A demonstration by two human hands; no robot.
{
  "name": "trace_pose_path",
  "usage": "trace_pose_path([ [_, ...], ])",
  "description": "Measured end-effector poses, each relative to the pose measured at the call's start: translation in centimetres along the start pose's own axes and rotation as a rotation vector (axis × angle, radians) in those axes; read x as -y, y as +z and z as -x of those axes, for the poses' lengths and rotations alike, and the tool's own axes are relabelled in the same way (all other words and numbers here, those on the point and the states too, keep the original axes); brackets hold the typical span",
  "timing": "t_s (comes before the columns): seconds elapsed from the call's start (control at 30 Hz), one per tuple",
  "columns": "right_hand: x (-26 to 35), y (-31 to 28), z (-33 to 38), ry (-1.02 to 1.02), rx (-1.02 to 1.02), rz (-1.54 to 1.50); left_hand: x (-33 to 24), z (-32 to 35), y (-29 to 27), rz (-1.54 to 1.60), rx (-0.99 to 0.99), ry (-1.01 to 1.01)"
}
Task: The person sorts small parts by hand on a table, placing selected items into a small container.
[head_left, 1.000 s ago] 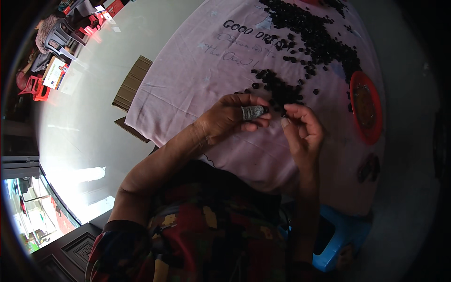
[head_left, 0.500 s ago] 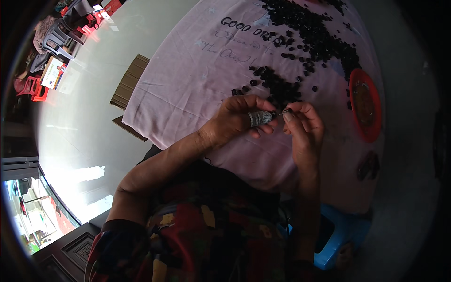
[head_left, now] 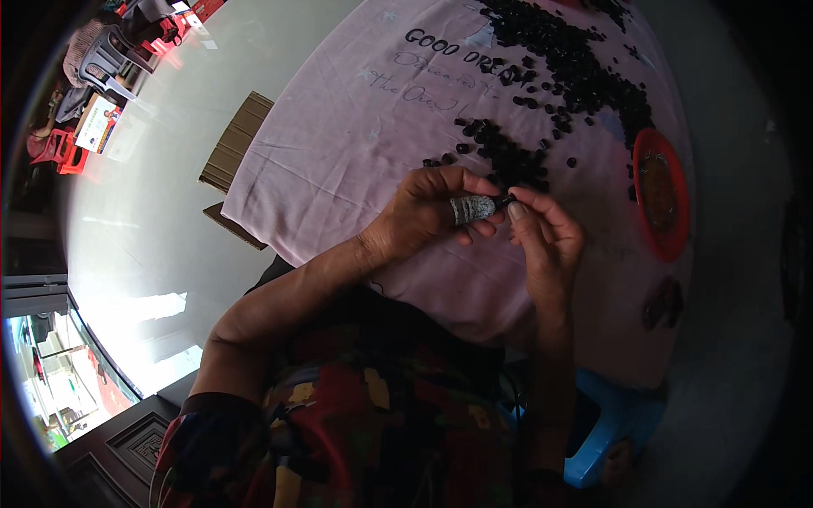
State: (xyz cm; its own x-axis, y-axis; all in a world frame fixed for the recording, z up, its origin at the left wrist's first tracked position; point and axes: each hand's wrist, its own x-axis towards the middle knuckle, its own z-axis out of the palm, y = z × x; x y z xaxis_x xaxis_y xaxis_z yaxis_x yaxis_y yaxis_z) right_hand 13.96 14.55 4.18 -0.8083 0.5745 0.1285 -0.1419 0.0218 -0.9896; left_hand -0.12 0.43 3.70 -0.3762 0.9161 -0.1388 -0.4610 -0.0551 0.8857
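Observation:
Both my hands meet over the near part of the pink cloth. A small black piece sits between their fingertips, its details too small to make out. My left hand pinches it from the left; a grey knobbly cover wraps one of its fingers. From the right, the thumb and forefinger of my right hand close on the piece's other end. Just beyond the fingertips lies a small heap of loose black pieces, similar in size.
A larger spread of black pieces covers the far right of the cloth. At the right edge stands a red dish with something brown in it, and a dark object lies nearer. Cardboard and a blue stool flank the table.
My fingertips have come closer together. The small gap between the dark bits at the left and right fingertips has closed. The view has shifted slightly.

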Motion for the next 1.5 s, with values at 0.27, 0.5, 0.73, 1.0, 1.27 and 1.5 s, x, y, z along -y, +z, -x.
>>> trace_pose_path([
  [0.27,-0.3,1.0,0.3,-0.116,-0.057,0.072,0.2,-0.1,0.3,0.051,0.034,0.074],
  [0.5,-0.5,0.4,0.0,-0.279,0.036,0.349,-0.6,0.4,0.4,0.075,-0.062,-0.051],
  [0.73,0.4,0.6,0.1,-0.349,0.096,0.625,-0.4,0.2,-0.9,-0.082,0.020,-0.151],
  [1.0,-0.3,0.3,-0.5,-0.661,0.138,0.759,-0.9,0.1,-1.2,-0.423,0.065,-0.105],
  [1.27,1.1,0.8,-0.6,-0.573,0.388,1.204,-2.6,0.7,-1.0,-0.725,0.050,-0.106],
  [1.5,0.3,1.4,0.0,-0.518,0.452,1.129,-2.9,2.1,-1.3,-0.580,0.045,-0.192],
])
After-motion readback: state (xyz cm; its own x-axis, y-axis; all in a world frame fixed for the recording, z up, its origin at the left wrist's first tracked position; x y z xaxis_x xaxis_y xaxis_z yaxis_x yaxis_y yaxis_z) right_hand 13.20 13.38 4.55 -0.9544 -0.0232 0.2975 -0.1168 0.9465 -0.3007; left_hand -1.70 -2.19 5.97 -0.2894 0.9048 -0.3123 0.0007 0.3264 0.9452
